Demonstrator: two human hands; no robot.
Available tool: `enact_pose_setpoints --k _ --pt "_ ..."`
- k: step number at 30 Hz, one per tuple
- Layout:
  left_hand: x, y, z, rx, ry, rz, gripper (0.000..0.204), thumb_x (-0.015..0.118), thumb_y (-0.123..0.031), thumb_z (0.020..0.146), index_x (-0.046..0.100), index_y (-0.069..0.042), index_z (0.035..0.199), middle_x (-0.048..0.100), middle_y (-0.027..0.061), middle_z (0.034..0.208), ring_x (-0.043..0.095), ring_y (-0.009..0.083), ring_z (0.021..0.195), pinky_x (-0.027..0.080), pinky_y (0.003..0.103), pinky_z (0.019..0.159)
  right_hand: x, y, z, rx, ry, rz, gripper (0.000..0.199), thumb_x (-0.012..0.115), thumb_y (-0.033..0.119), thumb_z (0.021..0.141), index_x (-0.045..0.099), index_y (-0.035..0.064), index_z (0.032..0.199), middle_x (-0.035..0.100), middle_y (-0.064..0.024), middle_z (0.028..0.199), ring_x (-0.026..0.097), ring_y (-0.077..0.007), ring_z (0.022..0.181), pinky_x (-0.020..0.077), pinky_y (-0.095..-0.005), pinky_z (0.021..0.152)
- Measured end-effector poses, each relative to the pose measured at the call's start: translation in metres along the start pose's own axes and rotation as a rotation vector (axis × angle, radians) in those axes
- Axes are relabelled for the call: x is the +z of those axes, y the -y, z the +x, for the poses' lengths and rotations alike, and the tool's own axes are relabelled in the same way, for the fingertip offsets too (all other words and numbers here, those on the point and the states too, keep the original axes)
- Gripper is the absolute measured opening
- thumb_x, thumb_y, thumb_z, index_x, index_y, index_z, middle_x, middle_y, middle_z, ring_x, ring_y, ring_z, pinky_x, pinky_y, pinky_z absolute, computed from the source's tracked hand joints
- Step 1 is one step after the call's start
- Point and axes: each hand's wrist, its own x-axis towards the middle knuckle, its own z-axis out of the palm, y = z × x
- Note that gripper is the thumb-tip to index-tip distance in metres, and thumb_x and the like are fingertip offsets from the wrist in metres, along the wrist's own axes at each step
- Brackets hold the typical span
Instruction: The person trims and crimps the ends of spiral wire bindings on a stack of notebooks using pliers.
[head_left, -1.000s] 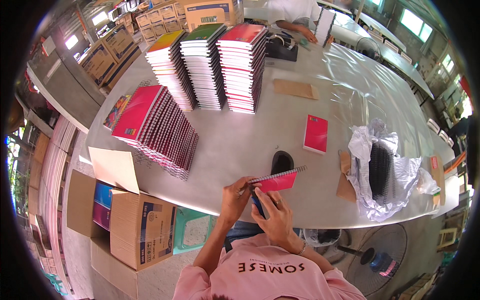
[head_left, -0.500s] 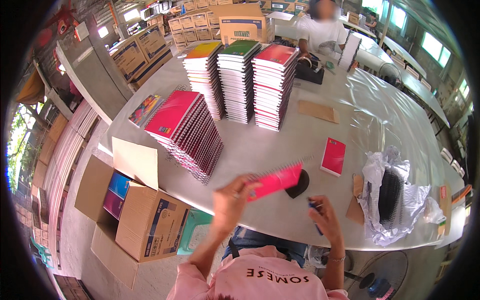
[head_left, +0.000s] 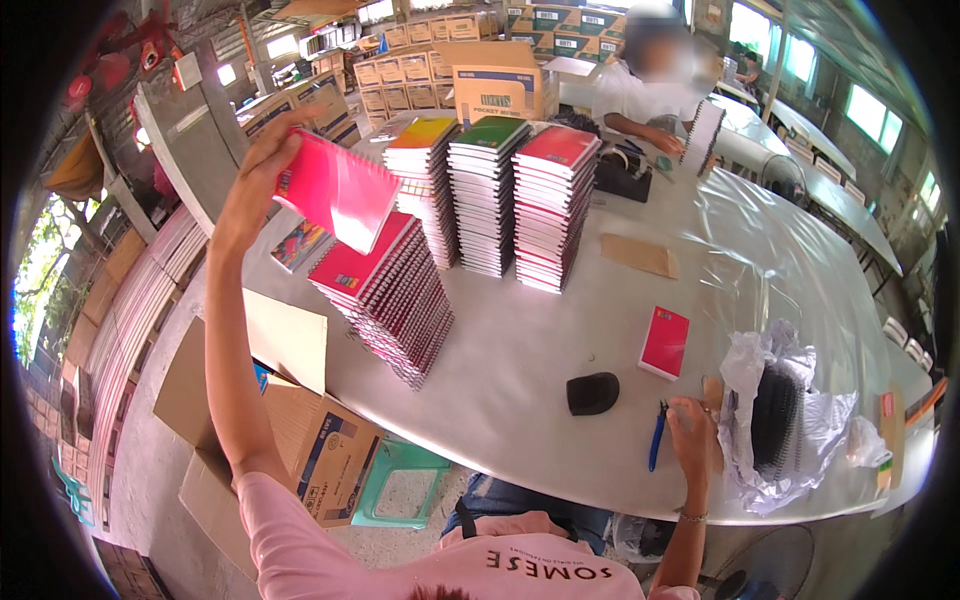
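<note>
My left hand (head_left: 268, 165) is raised at the far left, closed on one edge of a red spiral notebook (head_left: 342, 192). The notebook is tilted above a tall stack of red spiral notebooks (head_left: 395, 310). Blue-handled pliers (head_left: 656, 438) lie on the table just left of my right hand (head_left: 690, 430), whose fingers are apart and hold nothing that I can see. Beyond that hand lies a small red notebook or pad (head_left: 664, 342). A black rounded object (head_left: 593, 394) rests left of the pliers.
Three more notebook stacks, topped yellow (head_left: 420, 133), green (head_left: 488, 134) and red (head_left: 556, 147), stand farther back. Black wire coils (head_left: 775, 415) lie in crumpled plastic at right. An open carton (head_left: 335, 465) stands by the table's left edge. Across the table sits a co-worker (head_left: 640, 100).
My left hand has carried the red notebook up and left, from the table's near side to above the red stack. My right hand has let go of the pliers, now on the table.
</note>
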Motion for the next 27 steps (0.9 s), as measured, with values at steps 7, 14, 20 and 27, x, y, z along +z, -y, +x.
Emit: enact_pose_setpoints --k 7,14,20,27 --pt "0.030 0.035 0.030 -0.064 0.479 0.171 0.046 0.035 -0.022 0.089 0.070 -0.002 0.110 0.065 0.0180 0.113 0.055 0.0239 0.107 0.037 0.033 0.104 -0.004 0.001 0.009 0.019 0.058 -0.036 0.018 0.065 0.013 0.088 0.067 0.0035 0.103 0.069 -0.0113 0.103 0.061 -0.0299 0.102 0.0433 -0.0391 0.092" --pt "0.081 0.054 0.015 0.048 0.731 0.426 0.041 0.038 -0.026 0.093 0.071 -0.015 0.114 0.063 0.0127 0.114 0.051 0.0261 0.115 0.027 0.042 0.112 -0.003 -0.006 0.018 -0.045 0.063 -0.036 0.021 0.066 0.014 0.088 0.067 -0.0003 0.103 0.070 -0.0136 0.099 0.066 -0.0272 0.095 0.0476 -0.0355 0.089" --pt "0.077 0.041 -0.014 -0.102 0.593 0.571 0.058 0.046 -0.060 0.095 0.051 -0.024 0.140 0.043 0.0082 0.137 0.037 0.0267 0.135 0.021 0.052 0.115 -0.004 0.001 0.025 0.060 0.134 -0.009 0.017 0.066 0.013 0.087 0.067 0.0044 0.102 0.070 -0.0098 0.096 0.062 -0.0293 0.099 0.0430 -0.0401 0.090" --pt "0.062 0.033 -0.036 -0.181 0.734 0.689 0.095 0.054 -0.081 0.077 0.031 -0.029 0.152 0.024 0.0123 0.156 0.025 0.0381 0.145 0.021 0.054 0.117 0.013 -0.009 0.048 0.014 -0.057 0.038 0.018 0.065 0.019 0.088 0.071 0.0080 0.102 0.069 -0.0115 0.104 0.063 -0.0289 0.096 0.0479 -0.0408 0.088"
